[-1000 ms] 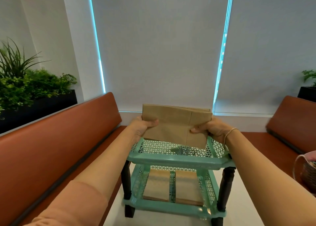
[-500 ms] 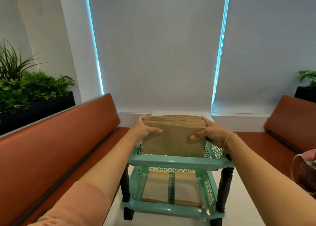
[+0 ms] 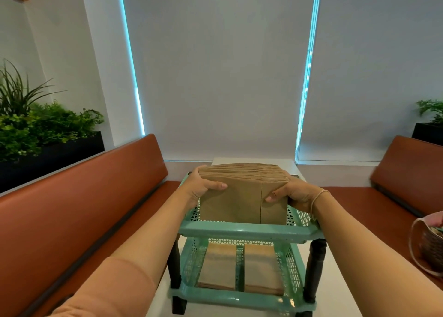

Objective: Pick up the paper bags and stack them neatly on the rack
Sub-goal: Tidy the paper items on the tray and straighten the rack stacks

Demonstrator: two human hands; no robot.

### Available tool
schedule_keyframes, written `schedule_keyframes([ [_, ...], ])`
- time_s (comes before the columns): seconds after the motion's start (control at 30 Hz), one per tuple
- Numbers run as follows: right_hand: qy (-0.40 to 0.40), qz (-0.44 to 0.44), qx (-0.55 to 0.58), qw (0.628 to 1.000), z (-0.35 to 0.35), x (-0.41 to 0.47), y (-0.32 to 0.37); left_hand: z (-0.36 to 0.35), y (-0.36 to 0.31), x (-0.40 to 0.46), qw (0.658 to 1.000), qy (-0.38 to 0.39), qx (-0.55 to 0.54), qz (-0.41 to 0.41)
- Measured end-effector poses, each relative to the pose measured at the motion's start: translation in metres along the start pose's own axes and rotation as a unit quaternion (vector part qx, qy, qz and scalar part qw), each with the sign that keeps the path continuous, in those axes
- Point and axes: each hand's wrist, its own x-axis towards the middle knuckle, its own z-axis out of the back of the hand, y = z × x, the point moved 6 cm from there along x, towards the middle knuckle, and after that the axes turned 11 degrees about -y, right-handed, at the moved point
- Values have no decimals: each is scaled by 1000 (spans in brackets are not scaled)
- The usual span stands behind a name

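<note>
A thick stack of brown paper bags (image 3: 242, 196) stands on edge in the top tray of a teal two-tier rack (image 3: 249, 231). My left hand (image 3: 203, 187) grips the stack's left end, thumb across the front face. At the right end my right hand (image 3: 291, 193) holds it the same way, a thin bracelet on its wrist. Two flat piles of paper bags (image 3: 219, 266) lie side by side on the rack's lower tray. The stack's bottom edge is hidden behind the tray's front rim.
The rack stands on a white table (image 3: 335, 280) between two brown benches, one bench (image 3: 79, 208) on the left. A woven basket (image 3: 429, 247) sits at the right edge. Planters with greenery (image 3: 36, 125) stand behind both benches; window blinds hang ahead.
The stack has come down from above the rack into the top tray and tipped upright toward me, so its top edges now show. Both hands kept their grip.
</note>
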Motion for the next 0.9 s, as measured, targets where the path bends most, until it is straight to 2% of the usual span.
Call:
schedule_keyframes([
  [0.13,25,-18,-103,994,5,2,-6,6,-5,-2,998,39,41,26],
  [0.33,-61,-24,-231,971,10,2,-3,3,-4,-6,988,63,136,31],
  [0.47,-89,-19,-251,964,10,0,-1,3,-1,0,988,36,145,30],
  [0.53,-94,-22,-253,963,9,0,-1,7,-9,-1,979,-12,199,-33],
  [0.6,-97,-27,-254,962,9,0,-1,1,-25,-7,944,-17,300,-136],
  [0.67,-96,-26,-260,960,10,0,-2,-8,-30,-10,878,17,434,-200],
  [0.73,-97,-25,-264,959,10,0,-2,-10,-27,-10,800,31,557,-223],
  [0.77,-97,-24,-263,960,10,-1,-1,-9,-25,-8,773,31,592,-225],
  [0.9,-99,-26,-261,960,10,-1,-2,-11,-32,-7,709,43,664,-233],
])
